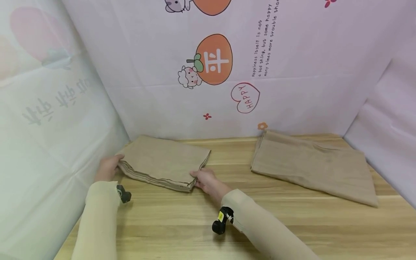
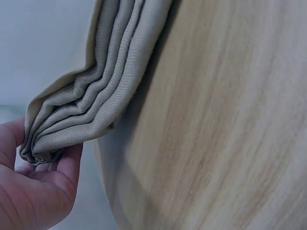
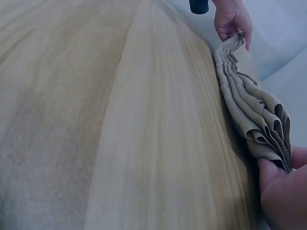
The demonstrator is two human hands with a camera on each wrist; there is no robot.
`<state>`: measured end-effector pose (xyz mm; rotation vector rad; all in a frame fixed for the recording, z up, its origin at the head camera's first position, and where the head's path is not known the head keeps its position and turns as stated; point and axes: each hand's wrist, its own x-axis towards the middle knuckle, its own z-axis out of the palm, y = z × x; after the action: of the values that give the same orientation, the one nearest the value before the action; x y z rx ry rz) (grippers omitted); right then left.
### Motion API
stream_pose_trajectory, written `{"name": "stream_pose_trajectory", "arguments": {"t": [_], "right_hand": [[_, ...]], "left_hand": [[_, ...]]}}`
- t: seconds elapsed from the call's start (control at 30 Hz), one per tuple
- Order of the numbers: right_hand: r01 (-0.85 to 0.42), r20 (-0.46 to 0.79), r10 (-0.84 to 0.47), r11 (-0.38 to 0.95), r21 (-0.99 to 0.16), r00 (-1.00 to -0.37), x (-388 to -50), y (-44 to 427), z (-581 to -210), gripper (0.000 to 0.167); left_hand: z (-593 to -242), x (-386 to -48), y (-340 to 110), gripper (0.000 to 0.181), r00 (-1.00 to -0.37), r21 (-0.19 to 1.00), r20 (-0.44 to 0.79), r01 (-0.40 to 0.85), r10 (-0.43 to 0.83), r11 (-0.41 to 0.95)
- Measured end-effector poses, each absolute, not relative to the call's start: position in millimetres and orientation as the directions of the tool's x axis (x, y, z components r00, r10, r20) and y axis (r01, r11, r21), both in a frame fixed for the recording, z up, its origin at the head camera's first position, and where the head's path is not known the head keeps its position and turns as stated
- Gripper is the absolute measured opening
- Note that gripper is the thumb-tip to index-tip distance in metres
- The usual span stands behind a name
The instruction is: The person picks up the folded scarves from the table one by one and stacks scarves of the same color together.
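Observation:
A folded brown cloth [image 1: 165, 159] of several layers lies at the back left of the table, its layered edge facing the person. The left hand [image 1: 108, 168] grips its left corner; in the left wrist view that hand [image 2: 41, 187] has the stacked layers [image 2: 96, 100] between thumb and fingers. At the near right corner the right hand [image 1: 209, 182] pinches the cloth, thumb on top. The right wrist view shows the right hand [image 3: 285, 191] at the near end of the layers [image 3: 249, 105] and the left hand [image 3: 232, 21] at the far end.
Another folded brown cloth [image 1: 312, 166] lies at the back right of the wooden table [image 1: 169, 231]. A printed white sheet [image 1: 156, 72] hangs behind the table, with white sheeting along both sides. Each wrist wears a small black camera.

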<state>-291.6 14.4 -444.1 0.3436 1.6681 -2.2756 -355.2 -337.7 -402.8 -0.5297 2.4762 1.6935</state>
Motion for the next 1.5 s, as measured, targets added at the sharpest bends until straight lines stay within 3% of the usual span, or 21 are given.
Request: {"name": "stream_pose_trajectory", "arguments": {"t": [0.17,0.43,0.6,0.77,1.07,1.3,1.5], "right_hand": [[0.367,-0.358,-0.083,-0.261,-0.893,-0.930,-294.9,18.8,-444.3,0.036],[0.358,-0.347,-0.089,-0.215,-0.908,-0.934,-301.2,28.9,-442.6,0.032],[0.341,-0.330,-0.088,-0.181,-0.922,-0.940,-304.1,37.6,-440.9,0.032],[0.351,-0.341,-0.086,-0.161,-0.922,-0.936,-307.3,44.8,-437.8,0.042],[0.363,-0.356,-0.077,-0.139,-0.921,-0.931,-315.9,55.7,-431.1,0.056],[0.357,-0.349,-0.087,-0.121,-0.926,-0.933,-317.6,64.2,-427.8,0.060],[0.337,-0.324,-0.119,-0.123,-0.933,-0.939,-316.3,75.7,-425.1,0.063]], "left_hand": [[-397.1,-358.8,-331.8,0.058,-0.892,0.917,-0.288,-0.362,-0.348,0.168],[-391.1,-355.7,-329.2,0.018,-0.888,0.947,-0.229,-0.299,-0.400,0.120],[-390.8,-351.9,-328.9,0.017,-0.900,0.955,-0.203,-0.269,-0.387,0.125],[-390.3,-344.9,-329.7,0.017,-0.913,0.958,-0.196,-0.256,-0.357,0.131],[-383.8,-335.4,-323.4,0.056,-0.918,0.974,-0.207,-0.225,-0.339,0.015],[-381.0,-324.6,-320.2,0.028,-0.911,0.978,-0.200,-0.208,-0.360,-0.019],[-376.5,-309.3,-313.2,0.036,-0.929,0.984,-0.176,-0.176,-0.325,-0.029]]}}
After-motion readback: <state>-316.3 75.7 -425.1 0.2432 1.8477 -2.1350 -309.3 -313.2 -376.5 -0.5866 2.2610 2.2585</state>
